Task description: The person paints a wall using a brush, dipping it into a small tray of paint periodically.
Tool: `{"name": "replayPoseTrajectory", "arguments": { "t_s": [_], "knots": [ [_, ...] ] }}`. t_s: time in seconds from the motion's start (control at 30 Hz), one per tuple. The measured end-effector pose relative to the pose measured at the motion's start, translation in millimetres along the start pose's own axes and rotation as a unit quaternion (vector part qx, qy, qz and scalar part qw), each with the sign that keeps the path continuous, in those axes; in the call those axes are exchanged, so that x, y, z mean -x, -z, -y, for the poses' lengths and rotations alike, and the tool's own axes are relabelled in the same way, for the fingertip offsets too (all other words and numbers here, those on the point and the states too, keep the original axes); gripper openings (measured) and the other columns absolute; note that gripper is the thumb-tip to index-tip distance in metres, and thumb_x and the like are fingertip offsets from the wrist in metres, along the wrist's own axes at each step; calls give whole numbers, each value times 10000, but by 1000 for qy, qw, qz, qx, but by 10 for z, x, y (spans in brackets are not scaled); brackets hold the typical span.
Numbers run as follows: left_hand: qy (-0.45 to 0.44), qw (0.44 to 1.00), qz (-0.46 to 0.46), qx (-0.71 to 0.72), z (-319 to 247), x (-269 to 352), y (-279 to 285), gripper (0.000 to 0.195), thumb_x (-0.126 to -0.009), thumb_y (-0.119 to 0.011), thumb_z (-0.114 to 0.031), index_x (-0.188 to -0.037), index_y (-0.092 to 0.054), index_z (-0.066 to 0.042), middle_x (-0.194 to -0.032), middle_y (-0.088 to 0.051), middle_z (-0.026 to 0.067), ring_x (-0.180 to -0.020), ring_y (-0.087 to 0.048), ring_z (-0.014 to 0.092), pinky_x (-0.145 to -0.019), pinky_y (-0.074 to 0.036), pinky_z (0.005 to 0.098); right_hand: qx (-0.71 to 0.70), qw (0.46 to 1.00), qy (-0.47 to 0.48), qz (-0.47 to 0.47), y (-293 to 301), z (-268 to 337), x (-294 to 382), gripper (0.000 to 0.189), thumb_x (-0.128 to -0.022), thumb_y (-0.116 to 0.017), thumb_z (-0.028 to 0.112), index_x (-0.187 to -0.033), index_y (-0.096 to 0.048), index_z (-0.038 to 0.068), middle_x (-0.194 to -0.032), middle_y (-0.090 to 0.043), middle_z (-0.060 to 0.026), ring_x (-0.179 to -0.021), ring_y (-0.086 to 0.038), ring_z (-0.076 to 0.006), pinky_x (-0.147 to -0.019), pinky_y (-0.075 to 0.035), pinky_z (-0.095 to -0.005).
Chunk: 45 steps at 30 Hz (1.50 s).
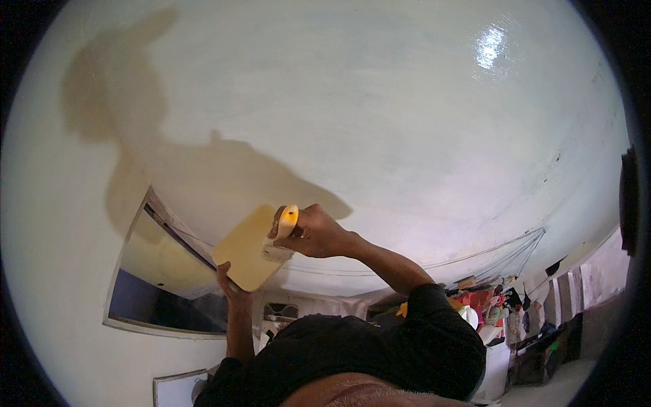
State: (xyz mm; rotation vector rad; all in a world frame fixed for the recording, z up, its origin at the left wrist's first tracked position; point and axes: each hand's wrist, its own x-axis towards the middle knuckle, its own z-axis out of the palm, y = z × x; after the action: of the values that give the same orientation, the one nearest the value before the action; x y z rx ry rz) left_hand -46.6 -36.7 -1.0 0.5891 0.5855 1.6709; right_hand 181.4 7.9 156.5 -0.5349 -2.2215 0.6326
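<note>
My left hand [235, 282] grips the lower left edge of a flat, yellowish rectangular board [246, 249] with rounded corners. In my right hand [310, 231] is a paintbrush [288, 221] with an orange and white handle, its end turned towards the camera. The pale head of the brush lies against or just over the right part of the board; which of the two, I cannot tell. Both hands are raised before a pale painted wall surface [396, 127], and shadows fall across it. The fingertips of the right hand are partly hidden behind the handle.
At the lower left is a framed opening [168, 285] in the wall. A white panel [178, 389] stands below it. Thin cables [483, 249] run along the wall at the right, above a heap of coloured items [491, 305]. A dark object [628, 203] is at the far right.
</note>
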Motion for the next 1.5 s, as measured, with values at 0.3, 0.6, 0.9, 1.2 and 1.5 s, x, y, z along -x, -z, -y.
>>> {"name": "replayPoseTrajectory", "arguments": {
  "t_s": [0.3, 0.6, 0.9, 1.2, 1.5],
  "knots": [
    [12, 999, -28, 45, 37, -27, 6, 550, -795, -544, -346, -1217, -527, 6, -1101, -614, 141, -982, -628, 274, -795, -536, 390, 5, 972, -209, -111, 110, -38, -4, 204, -832, -710, 64, -977, -573, 19, -954, -708, -112, -838, -693, -175, -692, -576, -301],
    [7, 1000, -5, -6, -28, -113, -33, 542, -771, -574, -370, -1169, -554, -2, -1024, -633, 110, -904, -643, 243, -732, -531, 366, -202, 877, -30, -434, 435, 15, -197, 117, -868, -661, 26, -933, -575, -21, -884, -667, -96, -756, -630, -138, -671, -549, -294],
    [2, 999, 33, 2, -6, -344, 99, 483, -789, -556, -364, -1130, -573, -22, -973, -630, 88, -876, -631, 210, -729, -515, 354, -17, 753, 279, -596, 2015, 788, -1333, 190, -864, -688, 50, -968, -548, -23, -929, -676, -139, -865, -673, -197, -688, -608, -337],
    [43, 996, 52, 49, -313, -599, 14, 553, -769, -566, -352, -1218, -521, -32, -1090, -598, 117, -980, -613, 263, -791, -521, 392, 487, 515, 218, -671, 3014, 907, -1406, 172, -843, -715, 162, -939, -630, 48, -753, -695, -94, -655, -685, -197, -611, -531, -316],
    [62, 996, 62, 32, -420, -725, 286, 559, -763, -566, -369, -1199, -532, -22, -1061, -606, 111, -970, -619, 258, -797, -524, 383, 586, 608, 47, -534, 2232, 592, -2460, 270, -793, -606, 79, -1061, -633, 101, -700, -653, -92, -545, -628, -260, -488, -483, -403]
  ]
}}
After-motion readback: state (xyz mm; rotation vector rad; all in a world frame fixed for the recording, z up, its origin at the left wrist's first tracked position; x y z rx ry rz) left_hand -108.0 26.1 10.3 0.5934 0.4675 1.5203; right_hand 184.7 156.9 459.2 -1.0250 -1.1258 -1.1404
